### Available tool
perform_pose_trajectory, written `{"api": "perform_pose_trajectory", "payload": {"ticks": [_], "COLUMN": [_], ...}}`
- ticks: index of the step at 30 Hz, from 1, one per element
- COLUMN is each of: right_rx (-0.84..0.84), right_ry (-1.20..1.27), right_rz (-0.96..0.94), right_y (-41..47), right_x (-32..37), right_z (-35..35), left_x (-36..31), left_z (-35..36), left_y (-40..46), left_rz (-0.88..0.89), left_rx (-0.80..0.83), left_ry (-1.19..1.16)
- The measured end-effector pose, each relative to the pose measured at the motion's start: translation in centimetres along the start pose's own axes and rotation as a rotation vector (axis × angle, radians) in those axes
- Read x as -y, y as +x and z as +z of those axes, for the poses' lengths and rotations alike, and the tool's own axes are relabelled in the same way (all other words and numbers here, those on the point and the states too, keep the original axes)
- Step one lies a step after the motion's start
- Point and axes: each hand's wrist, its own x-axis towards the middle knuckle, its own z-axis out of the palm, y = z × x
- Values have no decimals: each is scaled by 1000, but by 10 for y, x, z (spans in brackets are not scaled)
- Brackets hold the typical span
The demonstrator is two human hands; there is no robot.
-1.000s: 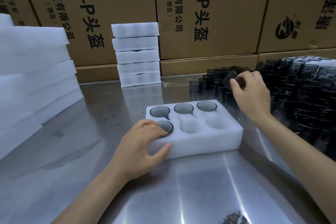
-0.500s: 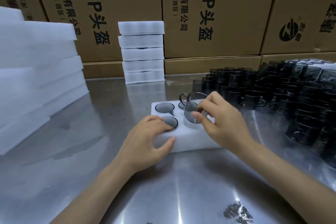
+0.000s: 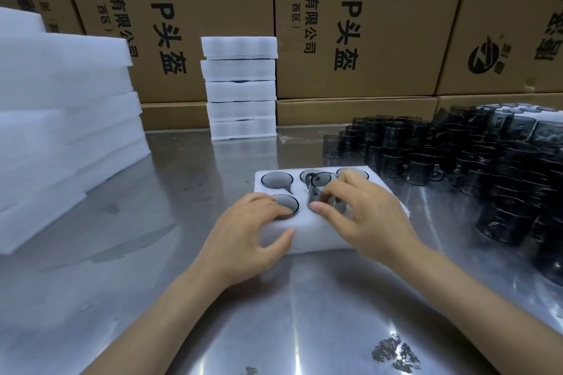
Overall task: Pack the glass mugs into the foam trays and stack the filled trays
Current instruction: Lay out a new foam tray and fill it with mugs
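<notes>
item: foam tray, white, six pockets in two rows, lying on the steel table in front of the person.
change: a second ago the right hand was over at the loose mugs, picking one up; half a second ago it held that mug above the tray; now the mug sits partway into the near middle pocket.
meaning: judged to be the fifth mug going in, leaving one pocket before this tray can be stacked.
right hand: right hand, fingers curled round the glass mug, thumb at its near wall, lowering it in.
left hand: left hand, fingers bent over the tray's near left corner, fingertips on the rim of the seated mug, thumb against the front wall, steadying the foam.
seated stock: three mugs in the far row, one at near left, all sunk to their rims.
loose stock: loose mugs, dark glass, crowded on the table at right, well apart from the tray.
filled stack: stacked trays, five high, at the back against the cartons.
spare foam: foam pile at left.
hidden: near right pocket covered by the right hand, so its state cannot be told; the held mug's handle is not clear.
cut off: the loose mugs run past the right edge, count unknown.
</notes>
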Motion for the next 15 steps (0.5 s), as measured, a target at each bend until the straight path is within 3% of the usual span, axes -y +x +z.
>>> {"api": "perform_pose_trajectory", "payload": {"ticks": [7,15], "right_rx": [-10,182], "right_ry": [82,136], "right_rz": [92,94], "right_y": [-7,-8], "right_x": [-14,-16], "right_z": [-13,-11], "left_x": [-16,-29], "left_z": [-1,11], "left_y": [5,9], "left_rz": [-18,102], "left_rx": [-55,132], "left_ry": [-41,126]}}
